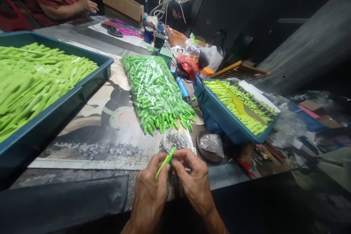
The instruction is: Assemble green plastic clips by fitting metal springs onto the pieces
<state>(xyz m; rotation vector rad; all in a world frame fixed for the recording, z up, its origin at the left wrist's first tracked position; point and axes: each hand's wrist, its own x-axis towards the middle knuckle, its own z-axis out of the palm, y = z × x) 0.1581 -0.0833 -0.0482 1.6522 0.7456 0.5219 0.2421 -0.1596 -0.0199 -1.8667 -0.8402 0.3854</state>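
Note:
A slim, pointed green plastic part (165,162) is pinched between the thumb and fingers of my left hand (151,184), its tip aimed up and away from me. My right hand (194,175) meets it from the other side, thumb and forefinger closed at the part's edge. Whatever those fingertips hold is too small or hidden to name. Just beyond both hands stands a bowl of small metal screws (175,139), partly covered by my fingers. Behind it lies a clear bag of green plastic parts (153,91), its open end spilling toward me.
A blue tray (90,89) of long light-green pieces fills the left. Another blue tray (219,117) of green pieces sits at right, near a blue electric screwdriver (183,89). A bag of screws (211,144) rests in a brown dish. Across the table is another person's hand (89,6).

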